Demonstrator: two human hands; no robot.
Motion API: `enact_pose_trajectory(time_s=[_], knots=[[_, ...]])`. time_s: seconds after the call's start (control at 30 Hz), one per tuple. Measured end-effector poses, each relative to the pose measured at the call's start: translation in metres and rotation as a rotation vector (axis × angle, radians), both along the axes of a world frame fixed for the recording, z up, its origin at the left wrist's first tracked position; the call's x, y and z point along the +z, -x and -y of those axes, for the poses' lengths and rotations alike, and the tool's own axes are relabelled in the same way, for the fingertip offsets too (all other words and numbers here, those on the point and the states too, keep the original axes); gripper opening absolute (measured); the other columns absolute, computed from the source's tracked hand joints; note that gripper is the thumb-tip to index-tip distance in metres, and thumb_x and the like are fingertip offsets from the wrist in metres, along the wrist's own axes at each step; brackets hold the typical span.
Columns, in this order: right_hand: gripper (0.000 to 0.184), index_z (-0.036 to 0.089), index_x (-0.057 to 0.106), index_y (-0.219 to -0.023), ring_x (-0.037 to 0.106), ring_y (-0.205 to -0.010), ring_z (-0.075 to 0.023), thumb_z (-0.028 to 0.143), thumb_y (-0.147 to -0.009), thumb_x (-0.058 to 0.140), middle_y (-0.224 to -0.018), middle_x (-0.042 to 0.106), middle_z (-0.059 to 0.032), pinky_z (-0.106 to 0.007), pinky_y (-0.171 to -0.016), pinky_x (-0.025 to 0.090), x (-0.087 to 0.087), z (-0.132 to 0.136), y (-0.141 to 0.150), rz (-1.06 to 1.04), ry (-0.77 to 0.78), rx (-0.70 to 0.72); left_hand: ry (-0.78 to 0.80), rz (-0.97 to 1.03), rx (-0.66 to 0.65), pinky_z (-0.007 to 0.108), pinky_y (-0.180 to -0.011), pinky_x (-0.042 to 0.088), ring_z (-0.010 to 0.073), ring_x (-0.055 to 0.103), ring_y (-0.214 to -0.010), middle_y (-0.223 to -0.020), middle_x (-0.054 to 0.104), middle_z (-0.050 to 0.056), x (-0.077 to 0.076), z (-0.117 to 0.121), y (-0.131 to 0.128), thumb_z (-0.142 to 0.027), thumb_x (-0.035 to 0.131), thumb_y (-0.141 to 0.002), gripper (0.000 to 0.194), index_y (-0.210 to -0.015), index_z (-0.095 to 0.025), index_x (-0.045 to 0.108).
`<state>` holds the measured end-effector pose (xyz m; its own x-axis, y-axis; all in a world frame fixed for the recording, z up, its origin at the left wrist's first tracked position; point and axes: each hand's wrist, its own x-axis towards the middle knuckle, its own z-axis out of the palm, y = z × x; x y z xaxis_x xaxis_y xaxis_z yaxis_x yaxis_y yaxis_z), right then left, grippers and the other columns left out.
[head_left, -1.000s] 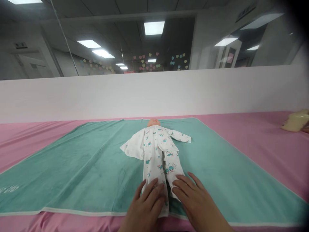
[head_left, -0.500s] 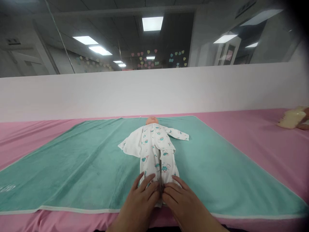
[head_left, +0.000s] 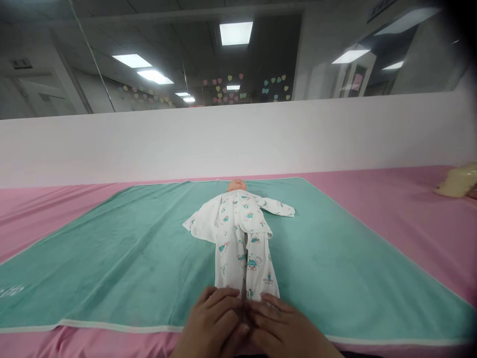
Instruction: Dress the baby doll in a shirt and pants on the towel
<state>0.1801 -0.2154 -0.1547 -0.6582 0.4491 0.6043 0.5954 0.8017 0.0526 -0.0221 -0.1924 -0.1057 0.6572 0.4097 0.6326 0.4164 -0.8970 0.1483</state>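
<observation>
A baby doll lies on its back on a teal blanket (head_left: 328, 268), its head (head_left: 236, 185) at the far end. It wears a white printed baby shirt (head_left: 248, 214) and matching baby pants (head_left: 229, 263), whose legs stretch toward me. At the near end of the pants my left hand (head_left: 216, 320) has its fingers curled over the leg on the left. My right hand (head_left: 279, 325) is closed at the end of the other leg, its fingertips slightly blurred. Both hands nearly meet, and they hide the pant cuffs.
Under the blanket spreads a pink sheet (head_left: 410, 209). At the far right edge a pale yellow bottle-like object (head_left: 456, 181) lies on it, partly cut off. A low white wall (head_left: 238, 139) runs along the back, with glass above.
My hands have drawn nearer to me and closed in at the pant ends. The pant legs now lie straighter and closer together.
</observation>
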Motion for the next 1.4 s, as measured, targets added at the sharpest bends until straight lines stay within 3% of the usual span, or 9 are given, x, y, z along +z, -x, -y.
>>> enact_pose_trajectory(time_s=[0.1, 0.2, 0.3, 0.4, 0.53, 0.7, 0.93, 1.2, 1.4], knots=[[0.026, 0.024, 0.061, -0.084, 0.063, -0.072, -0.0075, 0.019, -0.093, 0.037, -0.074, 0.07, 0.0061, -0.024, -0.097, 0.04, 0.028, 0.004, -0.006, -0.044, 0.261, 0.13, 0.35, 0.145, 0.05, 0.022, -0.062, 0.047, 0.0114, 0.061, -0.064, -0.066, 0.064, 0.0, 0.018, -0.001, 0.008, -0.022, 0.043, -0.09, 0.025, -0.071, -0.019, 0.059], [0.025, 0.026, 0.062, -0.101, 0.061, -0.09, -0.0121, 0.019, -0.09, 0.041, -0.096, 0.069, 0.0004, -0.025, -0.087, 0.047, 0.078, -0.002, -0.011, -0.221, 0.512, -0.007, 0.585, 0.273, 0.233, 0.022, -0.063, 0.048, 0.0126, 0.061, -0.068, -0.07, 0.065, 0.0, 0.038, -0.026, 0.009, -0.033, 0.037, -0.093, 0.034, -0.073, -0.019, 0.061], [0.025, 0.027, 0.061, -0.107, 0.059, -0.101, -0.0156, 0.025, -0.09, 0.042, -0.11, 0.064, -0.0017, -0.031, -0.09, 0.047, 0.115, -0.033, -0.009, -0.472, 0.617, -0.101, 0.513, 0.264, 0.304, 0.031, -0.087, 0.048, 0.0185, 0.059, -0.103, -0.113, 0.064, 0.003, 0.048, -0.074, -0.001, -0.039, 0.039, -0.092, 0.03, -0.107, -0.023, 0.06], [0.03, 0.029, 0.057, -0.116, 0.055, -0.109, -0.018, 0.031, -0.091, 0.04, -0.12, 0.059, -0.0016, -0.035, -0.092, 0.045, 0.127, -0.088, -0.001, -0.64, 0.606, -0.186, 0.394, 0.117, 0.305, 0.043, -0.109, 0.029, 0.0244, 0.026, -0.137, -0.148, 0.031, 0.006, 0.043, -0.122, -0.016, -0.042, 0.039, -0.091, 0.049, -0.136, -0.024, 0.039], [0.034, 0.025, 0.054, -0.12, 0.05, -0.116, -0.018, 0.031, -0.091, 0.038, -0.125, 0.056, -0.0029, -0.035, -0.099, 0.039, 0.12, -0.174, 0.008, -0.557, 0.455, -0.345, 0.363, -0.089, 0.251, 0.052, -0.111, 0.02, 0.0266, 0.013, -0.14, -0.151, 0.022, 0.006, 0.026, -0.144, -0.028, -0.043, 0.036, -0.092, 0.054, -0.141, -0.023, 0.031], [0.047, 0.007, 0.048, -0.126, 0.037, -0.128, -0.0263, 0.035, -0.089, 0.042, -0.135, 0.046, -0.0178, -0.04, -0.104, 0.03, 0.091, -0.236, 0.02, -0.305, 0.383, -0.525, 0.334, 0.064, 0.278, 0.04, -0.109, 0.03, 0.0189, 0.05, -0.119, -0.124, 0.06, 0.001, 0.016, -0.156, -0.006, -0.035, 0.035, -0.092, 0.033, -0.113, -0.029, 0.061], [0.06, 0.004, 0.032, -0.139, 0.027, -0.134, -0.0261, 0.041, -0.092, 0.029, -0.145, 0.033, -0.0173, -0.04, -0.108, 0.022, 0.064, -0.236, 0.026, -0.163, 0.243, -0.659, 0.429, 0.042, 0.983, 0.039, -0.083, 0.043, 0.0289, 0.053, -0.105, -0.113, 0.057, 0.014, 0.007, -0.232, 0.054, -0.045, 0.043, -0.084, 0.041, -0.107, -0.015, 0.059], [0.061, 0.004, 0.033, -0.139, 0.028, -0.133, -0.0262, 0.041, -0.092, 0.029, -0.144, 0.034, -0.0179, -0.041, -0.107, 0.022, 0.069, -0.235, 0.024, -0.193, 0.277, -0.633, 0.362, 0.095, 0.875, 0.029, -0.067, 0.039, 0.0211, 0.056, -0.087, -0.097, 0.058, 0.007, 0.012, -0.221, 0.037, -0.032, 0.036, -0.087, 0.023, -0.085, -0.019, 0.054], [0.061, 0.004, 0.033, -0.139, 0.028, -0.133, -0.0265, 0.042, -0.091, 0.03, -0.144, 0.033, -0.0183, -0.042, -0.107, 0.023, 0.071, -0.234, 0.022, -0.227, 0.301, -0.605, 0.436, 0.426, 0.738, 0.026, -0.063, 0.04, 0.0172, 0.055, -0.072, -0.076, 0.06, 0.001, 0.066, -0.203, -0.004, -0.043, 0.039, -0.086, 0.027, -0.082, -0.02, 0.052]])
